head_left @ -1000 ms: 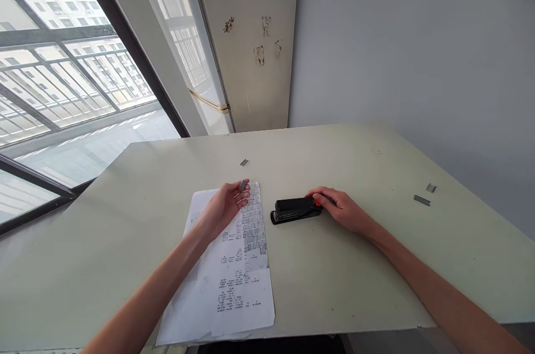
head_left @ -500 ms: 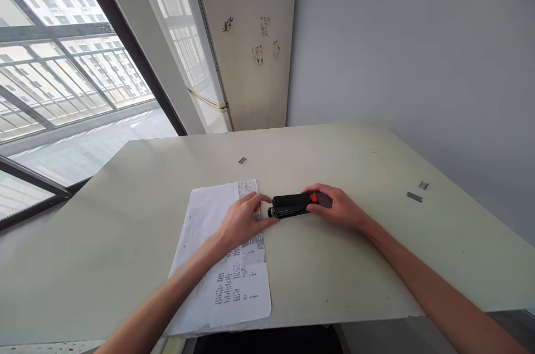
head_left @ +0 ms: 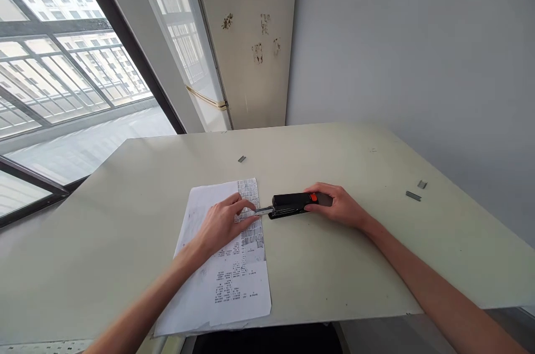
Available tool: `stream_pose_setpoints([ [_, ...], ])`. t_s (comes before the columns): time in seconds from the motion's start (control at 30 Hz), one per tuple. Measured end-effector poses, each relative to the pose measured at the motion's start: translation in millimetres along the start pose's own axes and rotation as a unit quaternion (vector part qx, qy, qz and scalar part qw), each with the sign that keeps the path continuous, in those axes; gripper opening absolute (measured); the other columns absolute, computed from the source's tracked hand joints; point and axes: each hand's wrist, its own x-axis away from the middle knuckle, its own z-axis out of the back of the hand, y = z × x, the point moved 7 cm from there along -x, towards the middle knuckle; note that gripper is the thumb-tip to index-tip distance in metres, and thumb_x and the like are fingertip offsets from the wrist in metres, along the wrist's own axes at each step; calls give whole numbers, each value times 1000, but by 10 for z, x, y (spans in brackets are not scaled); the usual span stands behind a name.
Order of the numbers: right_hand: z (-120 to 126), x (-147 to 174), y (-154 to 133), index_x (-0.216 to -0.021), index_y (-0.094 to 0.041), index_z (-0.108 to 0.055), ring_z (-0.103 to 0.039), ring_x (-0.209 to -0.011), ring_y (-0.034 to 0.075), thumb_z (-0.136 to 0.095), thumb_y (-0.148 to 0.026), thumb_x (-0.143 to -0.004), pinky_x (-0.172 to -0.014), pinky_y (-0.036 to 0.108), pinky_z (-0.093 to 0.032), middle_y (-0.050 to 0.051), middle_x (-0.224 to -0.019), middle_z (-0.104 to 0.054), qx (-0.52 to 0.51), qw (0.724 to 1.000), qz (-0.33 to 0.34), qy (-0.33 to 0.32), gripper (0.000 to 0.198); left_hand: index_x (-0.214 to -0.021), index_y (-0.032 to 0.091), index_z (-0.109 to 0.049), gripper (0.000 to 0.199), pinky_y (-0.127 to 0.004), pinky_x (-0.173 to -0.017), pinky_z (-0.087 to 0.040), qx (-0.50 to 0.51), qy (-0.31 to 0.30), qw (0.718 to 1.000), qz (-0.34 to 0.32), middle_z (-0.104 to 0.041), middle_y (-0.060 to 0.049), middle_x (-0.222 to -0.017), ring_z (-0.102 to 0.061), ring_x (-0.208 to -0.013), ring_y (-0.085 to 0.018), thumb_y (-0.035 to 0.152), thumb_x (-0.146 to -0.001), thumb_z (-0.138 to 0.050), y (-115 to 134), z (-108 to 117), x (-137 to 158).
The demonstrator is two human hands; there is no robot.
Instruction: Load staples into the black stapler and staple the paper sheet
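Note:
A black stapler (head_left: 292, 203) with a red patch lies on the table, its front end pointing left. My right hand (head_left: 332, 203) is wrapped round its rear end. From the front sticks out a narrow metal staple tray (head_left: 264, 211). My left hand (head_left: 228, 217) pinches the outer tip of that tray between thumb and forefinger. Beneath my left hand and forearm lie printed paper sheets (head_left: 238, 298), which they partly cover. Whether staples lie in the tray is too small to tell.
One small strip of staples (head_left: 242, 159) lies beyond the papers. At the right are two more, a longer staple strip (head_left: 413, 196) and a shorter piece (head_left: 422, 184). The table (head_left: 355, 276) meets a grey wall on the right; a fridge (head_left: 251, 92) stands behind it.
My left hand has moved left, drawing the metal tray out of the stapler's front. My right hand still holds the stapler in nearly the same place.

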Motion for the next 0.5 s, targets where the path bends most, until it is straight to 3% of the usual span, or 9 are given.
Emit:
stream_pose_setpoints([
  [0.13,0,5,17,-113,-29,-73,-69,-99,24,-75,-59,-89,-94,39,-54,3,-108,-76,7,1000,-1,3,38,-127,31,-69,42,-31,-67,-44,1,-15,999,32,-65,0,-91,-59,-66,-17,61,-98,-60,-178,95,132],
  [0.27,-7,19,16,-112,-29,-73,-68,-94,24,-73,-59,-90,-91,39,-54,3,-101,-74,22,1000,-7,0,37,-135,30,-62,43,-33,-71,-49,14,0,998,68,-68,-2,-104,-64,-77,-20,53,-100,-58,-303,224,277],
  [0.37,-17,31,5,-111,-30,-73,-67,-91,24,-71,-59,-92,-88,39,-54,2,-98,-72,31,999,-13,-4,35,-139,32,-60,43,-39,-89,-54,23,-10,999,42,-67,-6,-129,-68,-107,-26,49,-100,-58,-332,287,394],
  [0.43,-23,35,-2,-111,-31,-73,-67,-91,24,-70,-59,-92,-88,39,-54,2,-98,-72,34,999,-13,-6,34,-139,33,-61,43,-45,-106,-49,16,-11,1000,12,-63,-7,-141,-60,-128,-31,50,-99,-60,-350,319,474],
  [0.5,-29,37,-1,-112,-31,-73,-67,-92,25,-70,-60,-92,-88,40,-54,3,-99,-72,37,999,-13,-9,35,-132,32,-65,42,-52,-115,-43,-8,11,1000,14,-63,-8,-142,-54,-136,-34,55,-97,-64,-417,354,549],
])
